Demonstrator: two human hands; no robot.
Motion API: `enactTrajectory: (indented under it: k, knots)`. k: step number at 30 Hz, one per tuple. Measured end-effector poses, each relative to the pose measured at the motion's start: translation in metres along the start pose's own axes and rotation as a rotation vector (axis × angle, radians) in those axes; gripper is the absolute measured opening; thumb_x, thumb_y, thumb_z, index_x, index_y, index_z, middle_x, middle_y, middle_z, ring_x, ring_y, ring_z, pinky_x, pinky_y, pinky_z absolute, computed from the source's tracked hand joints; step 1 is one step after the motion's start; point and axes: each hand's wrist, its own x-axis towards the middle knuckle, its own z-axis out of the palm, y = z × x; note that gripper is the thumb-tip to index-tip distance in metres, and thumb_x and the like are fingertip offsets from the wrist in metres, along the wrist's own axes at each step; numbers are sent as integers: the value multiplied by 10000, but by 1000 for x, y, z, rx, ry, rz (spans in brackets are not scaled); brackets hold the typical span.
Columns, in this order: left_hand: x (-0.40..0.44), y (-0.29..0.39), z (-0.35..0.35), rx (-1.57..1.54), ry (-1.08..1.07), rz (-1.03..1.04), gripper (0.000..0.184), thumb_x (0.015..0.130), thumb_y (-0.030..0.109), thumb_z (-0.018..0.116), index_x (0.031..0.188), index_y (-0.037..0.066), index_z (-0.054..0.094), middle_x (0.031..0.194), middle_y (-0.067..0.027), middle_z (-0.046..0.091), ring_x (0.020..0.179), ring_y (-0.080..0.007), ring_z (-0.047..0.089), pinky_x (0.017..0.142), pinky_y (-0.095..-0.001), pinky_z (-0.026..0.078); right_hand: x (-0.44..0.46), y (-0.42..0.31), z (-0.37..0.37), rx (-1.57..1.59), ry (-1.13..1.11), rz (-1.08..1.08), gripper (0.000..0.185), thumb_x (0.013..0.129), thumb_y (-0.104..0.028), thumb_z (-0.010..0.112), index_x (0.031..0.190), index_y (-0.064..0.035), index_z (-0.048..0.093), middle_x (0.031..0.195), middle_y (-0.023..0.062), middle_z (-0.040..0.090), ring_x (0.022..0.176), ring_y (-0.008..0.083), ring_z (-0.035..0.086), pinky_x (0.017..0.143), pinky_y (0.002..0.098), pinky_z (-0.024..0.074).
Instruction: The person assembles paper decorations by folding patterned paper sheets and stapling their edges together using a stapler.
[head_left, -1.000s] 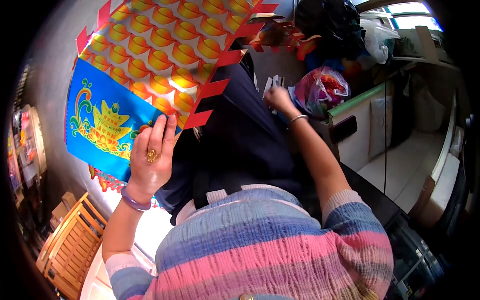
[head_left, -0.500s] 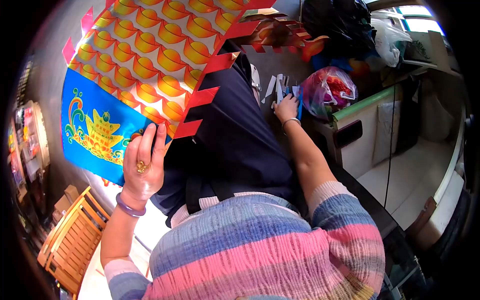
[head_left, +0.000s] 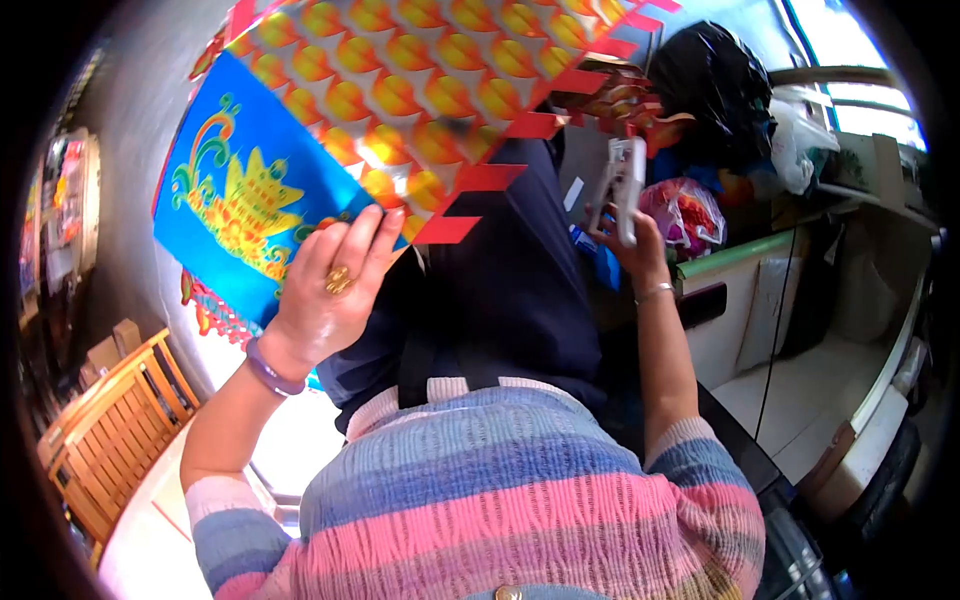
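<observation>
My left hand [head_left: 335, 285] wears a gold ring and a bracelet. Its fingers grip the lower edge of a large printed paper piece, with a blue panel [head_left: 235, 190] showing a yellow crown-like design and a panel of orange-yellow ingot shapes [head_left: 420, 80]. Red tabs [head_left: 490, 180] stick out along its right side. Off to the right, my right hand [head_left: 640, 250] is closed around a long, pale, two-armed object [head_left: 625, 190] that looks like a stapler; blur hides its details. A blue item [head_left: 604, 265] lies just below that hand.
A clear bag with red contents [head_left: 685, 215] sits beyond my right hand, near a black plastic bag [head_left: 712, 90] and a white bag [head_left: 795, 145]. A green-edged white cabinet [head_left: 735, 245] stands to the right. At lower left is a wooden slatted chair [head_left: 120, 430].
My right hand has risen from the white strips and now holds the pale object. My left hand and the printed paper have shifted right in view; the paper sits higher on its right side.
</observation>
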Motion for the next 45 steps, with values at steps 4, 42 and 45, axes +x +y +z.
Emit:
enactTrajectory:
  k: [4,42,45]
  knots:
    - [-2,-1,-3,-20,18,-8,442,763,58,542,1202,8,566,1166,-101,525,943,-221,507,830,-328,457,-50,-52,96,-140,-183,-159,802,676,-295,733,1313,25,367,1091,166,562,1024,298,580,920,448,473]
    - [-17,-4,0,-53,101,-21,461,766,33,551,1225,-7,538,1164,-90,525,915,-208,495,814,-304,468,-90,-54,277,-1684,-481,69,359,669,-161,655,929,61,548,862,210,562,818,356,578,729,396,450]
    - [-18,-4,1,-28,100,-18,461,765,26,555,1225,-7,541,1169,-88,525,908,-205,494,809,-300,468,-89,-51,276,-1692,-478,54,362,663,-161,664,927,60,550,862,212,565,815,358,581,725,396,452]
